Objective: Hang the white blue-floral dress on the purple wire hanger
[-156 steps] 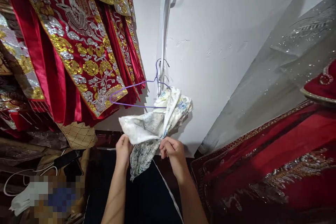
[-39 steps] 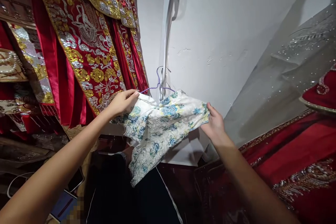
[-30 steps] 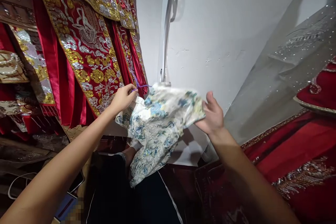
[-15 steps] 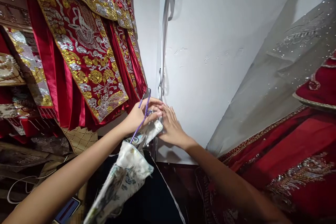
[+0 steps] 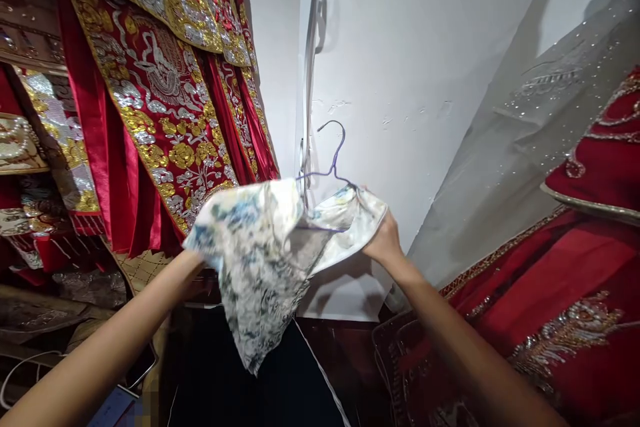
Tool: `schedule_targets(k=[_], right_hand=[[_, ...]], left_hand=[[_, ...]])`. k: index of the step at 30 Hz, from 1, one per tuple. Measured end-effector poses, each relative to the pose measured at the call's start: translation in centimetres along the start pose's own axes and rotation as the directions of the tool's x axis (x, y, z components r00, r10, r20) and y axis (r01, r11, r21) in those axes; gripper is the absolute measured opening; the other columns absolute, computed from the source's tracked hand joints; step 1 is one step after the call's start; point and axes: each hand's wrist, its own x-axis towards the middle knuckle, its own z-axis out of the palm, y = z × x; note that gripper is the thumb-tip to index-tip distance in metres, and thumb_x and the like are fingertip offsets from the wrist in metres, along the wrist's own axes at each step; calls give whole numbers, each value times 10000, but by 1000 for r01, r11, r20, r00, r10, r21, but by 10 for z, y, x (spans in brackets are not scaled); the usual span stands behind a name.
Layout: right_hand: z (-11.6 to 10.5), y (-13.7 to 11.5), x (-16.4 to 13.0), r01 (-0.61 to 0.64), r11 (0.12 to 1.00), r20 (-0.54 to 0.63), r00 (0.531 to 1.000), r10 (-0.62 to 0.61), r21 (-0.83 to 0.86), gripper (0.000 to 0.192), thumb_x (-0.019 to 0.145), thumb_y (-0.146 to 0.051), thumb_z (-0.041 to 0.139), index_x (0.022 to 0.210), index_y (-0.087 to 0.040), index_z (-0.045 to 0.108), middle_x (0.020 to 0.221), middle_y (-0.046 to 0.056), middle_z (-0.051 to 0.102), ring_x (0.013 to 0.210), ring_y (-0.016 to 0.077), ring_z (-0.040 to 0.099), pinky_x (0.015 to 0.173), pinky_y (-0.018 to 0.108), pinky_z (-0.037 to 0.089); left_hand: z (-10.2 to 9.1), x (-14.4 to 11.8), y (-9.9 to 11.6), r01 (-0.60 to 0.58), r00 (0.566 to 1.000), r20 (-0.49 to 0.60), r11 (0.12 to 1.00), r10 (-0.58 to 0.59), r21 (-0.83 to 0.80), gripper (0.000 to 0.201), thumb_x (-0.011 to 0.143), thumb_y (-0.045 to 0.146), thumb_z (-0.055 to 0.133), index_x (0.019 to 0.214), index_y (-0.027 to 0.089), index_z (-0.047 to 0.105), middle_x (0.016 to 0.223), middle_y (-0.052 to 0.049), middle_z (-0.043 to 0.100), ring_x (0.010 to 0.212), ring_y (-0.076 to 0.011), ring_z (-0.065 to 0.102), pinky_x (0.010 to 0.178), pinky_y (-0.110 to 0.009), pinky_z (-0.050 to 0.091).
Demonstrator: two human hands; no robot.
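A floral garment (image 5: 260,240), white with blue, green and grey print, hangs spread between my hands on a thin purple clothes hanger (image 5: 336,163). The hanger's hook points up in front of the white wall, and its bar shows inside the garment's opening. My right hand (image 5: 384,237) is closed on the garment's right end, near the hanger's right shoulder. At the left end, my left hand (image 5: 194,263) goes in under the cloth; only the wrist shows, its fingers covered. The garment's lower part droops to a point over my dark lap.
Red dresses with gold and silver embroidery (image 5: 175,107) hang at left. A sheer glittering veil (image 5: 480,160) and a red beaded gown (image 5: 565,267) stand at right. A metal rail (image 5: 311,33) runs up the white wall (image 5: 400,33). A phone (image 5: 113,407) lies at bottom left.
My hands were close together at the folded garment and hanger; now they are wide apart. The garment has opened out and the hanger has turned to face me, hook up.
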Motion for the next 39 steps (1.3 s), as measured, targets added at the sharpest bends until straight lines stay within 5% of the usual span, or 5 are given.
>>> schedule_targets(k=[5, 15, 20, 25, 39], right_hand=[[-19, 8, 37, -95, 982, 69, 992, 107, -160, 719, 691, -417, 737, 1360, -197, 590, 1373, 140, 599, 1220, 383, 577, 980, 507, 506], [-22, -85, 42, 51, 984, 216, 972, -87, 170, 697, 812, -333, 710, 1470, -293, 482, 1487, 60, 522, 1384, 323, 441, 1157, 547, 340], [16, -132, -39, -372, 800, 104, 924, 368, 472, 344, 860, -269, 651, 1200, -225, 677, 1203, 99, 683, 1133, 275, 626, 994, 462, 497], [72, -158, -118, -741, 327, 337, 591, 733, 587, 234, 845, -401, 699, 861, -191, 597, 744, 12, 590, 680, 163, 566, 631, 281, 466], [30, -138, -118, -794, 301, 519, 583, 626, 528, 387, 934, -434, 559, 635, -192, 514, 565, -29, 462, 548, 121, 429, 553, 264, 312]], left_hand=[[27, -50, -48, 470, 881, 222, 719, -417, -512, 740, 881, 776, 368, 1351, 249, 591, 1287, -116, 683, 1292, -333, 568, 1094, -530, 431], [108, -128, -61, 446, 789, -17, 593, -614, -671, 724, 764, 412, 809, 1400, 198, 537, 1447, -117, 562, 1394, -320, 460, 1205, -474, 306], [139, -163, -43, 446, 707, 66, 372, -704, -814, 783, 776, 374, 809, 1462, 213, 467, 1446, -126, 561, 1351, -311, 514, 1169, -448, 382], [142, -172, -23, 418, 786, 56, 462, -616, -783, 777, 789, 334, 802, 1473, 202, 459, 1459, -138, 547, 1370, -312, 492, 1194, -443, 344], [157, -179, -20, 418, 696, -460, 832, -551, -366, 688, 771, 393, 787, 1377, 199, 523, 1336, -167, 589, 1268, -349, 558, 1060, -510, 462]])
